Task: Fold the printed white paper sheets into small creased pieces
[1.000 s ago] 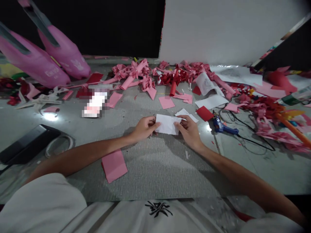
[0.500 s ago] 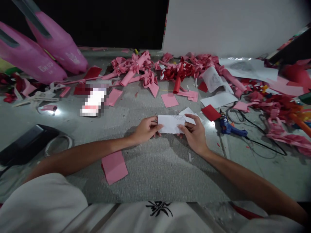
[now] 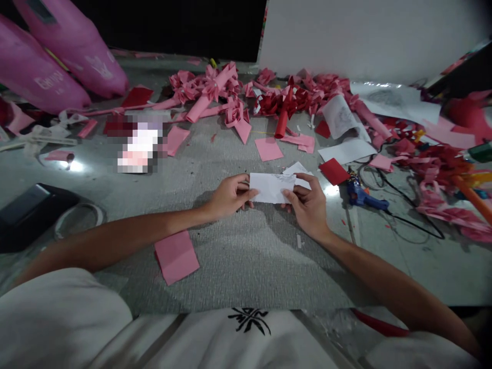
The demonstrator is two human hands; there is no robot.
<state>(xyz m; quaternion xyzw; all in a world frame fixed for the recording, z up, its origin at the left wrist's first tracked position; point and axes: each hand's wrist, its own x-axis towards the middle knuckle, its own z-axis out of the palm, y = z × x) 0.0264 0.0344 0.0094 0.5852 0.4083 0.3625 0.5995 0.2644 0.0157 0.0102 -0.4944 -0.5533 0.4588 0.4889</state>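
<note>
A small white sheet of paper [image 3: 271, 187] is held just above the grey mat [image 3: 238, 266] in the middle of the floor. My left hand [image 3: 229, 196] pinches its left edge with thumb and fingers closed. My right hand [image 3: 308, 205] grips its right edge, fingers curled around it. Another white scrap [image 3: 298, 169] lies just behind the held sheet. A pink paper square [image 3: 176, 256] lies on the mat near my left forearm.
Pink and red paper flowers and strips [image 3: 269, 100] pile up along the back. A blue glue gun [image 3: 361, 197] with a black cord lies to the right, beside a red square [image 3: 333, 171]. Pink bags [image 3: 69, 61] sit far left, a dark flat object [image 3: 26, 207] nearer left.
The white sheet has gone from a wider piece to a narrower strip between my hands, as if folded. The view has tilted slightly downward; both hands stay on the paper.
</note>
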